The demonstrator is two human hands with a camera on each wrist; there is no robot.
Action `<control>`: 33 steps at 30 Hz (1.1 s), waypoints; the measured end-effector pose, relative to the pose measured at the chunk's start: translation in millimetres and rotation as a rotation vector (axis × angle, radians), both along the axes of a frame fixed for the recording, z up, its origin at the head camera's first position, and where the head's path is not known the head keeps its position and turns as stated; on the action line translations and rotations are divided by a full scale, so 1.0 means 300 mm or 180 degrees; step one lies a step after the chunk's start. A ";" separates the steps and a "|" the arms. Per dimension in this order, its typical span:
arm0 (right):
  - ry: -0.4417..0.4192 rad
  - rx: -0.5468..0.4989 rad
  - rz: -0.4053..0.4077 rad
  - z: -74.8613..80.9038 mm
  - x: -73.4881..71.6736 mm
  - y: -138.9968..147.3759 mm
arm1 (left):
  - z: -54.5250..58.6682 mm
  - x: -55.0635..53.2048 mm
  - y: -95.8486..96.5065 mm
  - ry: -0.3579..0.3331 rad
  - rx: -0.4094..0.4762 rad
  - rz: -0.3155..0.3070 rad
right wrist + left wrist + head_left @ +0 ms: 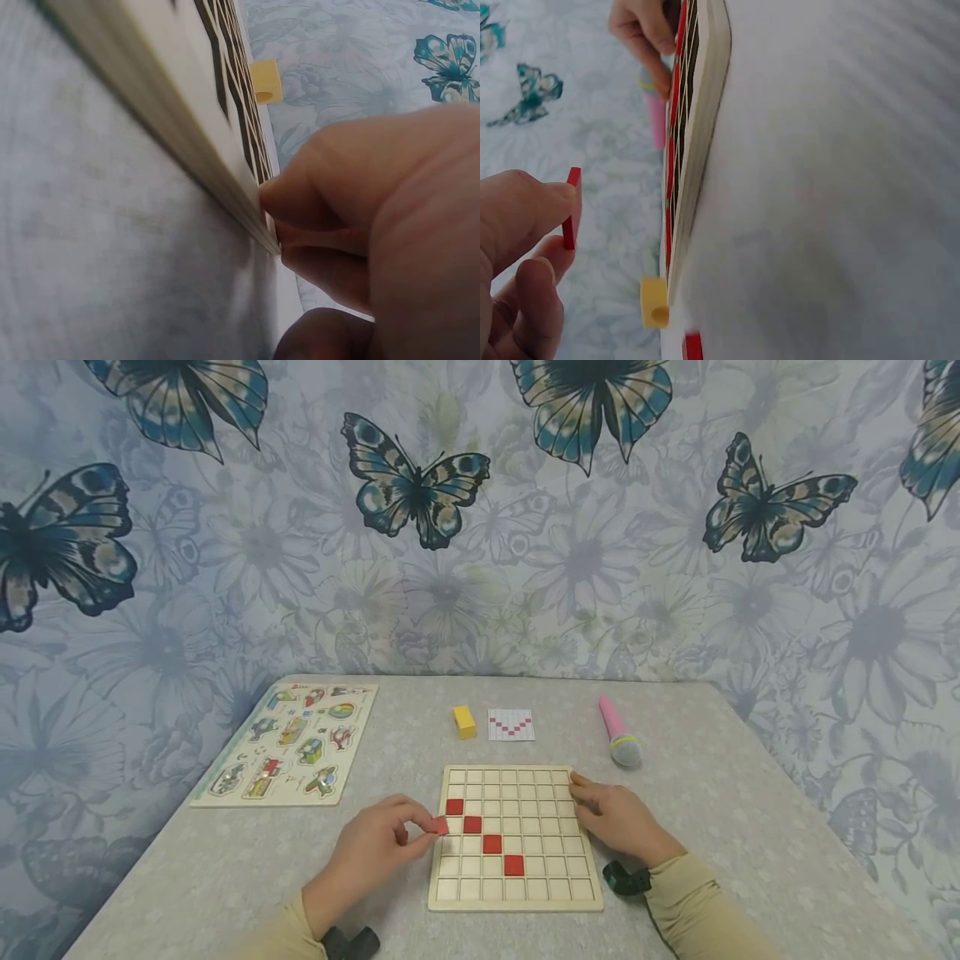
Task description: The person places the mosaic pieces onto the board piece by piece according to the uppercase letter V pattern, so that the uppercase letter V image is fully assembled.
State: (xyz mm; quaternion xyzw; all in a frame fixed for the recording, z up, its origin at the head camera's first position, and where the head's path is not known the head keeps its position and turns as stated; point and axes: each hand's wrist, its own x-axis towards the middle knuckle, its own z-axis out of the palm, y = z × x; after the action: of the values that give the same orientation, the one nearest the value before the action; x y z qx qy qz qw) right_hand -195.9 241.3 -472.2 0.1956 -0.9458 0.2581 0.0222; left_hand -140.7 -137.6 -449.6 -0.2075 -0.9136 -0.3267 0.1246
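Observation:
My left hand [378, 835] pinches a small red square tile [573, 210] between thumb and fingertips, over the left edge of the wooden grid board [551, 831]. Four or so would be too exact: several red tiles [492, 844] lie in the board's cells, stepping diagonally down to the right. At the board's upper right edge, my right hand [618, 817] holds the rim with thumb and fingers [300, 199]. Another red tile [693, 346] shows low in the left wrist view, beside the board; in the head view it is hidden.
Behind the board are a yellow block [464, 722] with a hole and a white card [512, 713] bearing a pink V of squares. A pink toy microphone [615, 722] lies at the back right. A picture puzzle board [288, 768] lies to the left. A patterned wall rises behind.

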 end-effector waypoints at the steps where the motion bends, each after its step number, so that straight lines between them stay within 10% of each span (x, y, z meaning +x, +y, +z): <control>1: 0.0011 -0.0001 0.0004 -0.001 -0.001 0.001 | 0.005 -0.003 0.018 0.0028 -0.0006 -0.0073; 19: -0.0072 0.0003 -0.0098 0.005 -0.004 0.003 | 0.041 -0.056 0.325 -0.0138 -0.0366 -0.0723; 33: -0.0084 0.0031 -0.0118 0.011 -0.003 -0.003 | -0.074 -0.068 0.369 -0.0016 -0.0388 -0.0815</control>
State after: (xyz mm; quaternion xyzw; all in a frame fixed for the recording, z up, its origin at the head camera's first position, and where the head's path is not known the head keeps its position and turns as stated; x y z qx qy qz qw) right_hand -196.6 240.4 -469.0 0.1747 -0.9508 0.2556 0.0135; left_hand -161.0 -26.8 -471.8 -0.3287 -0.8981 -0.2843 0.0668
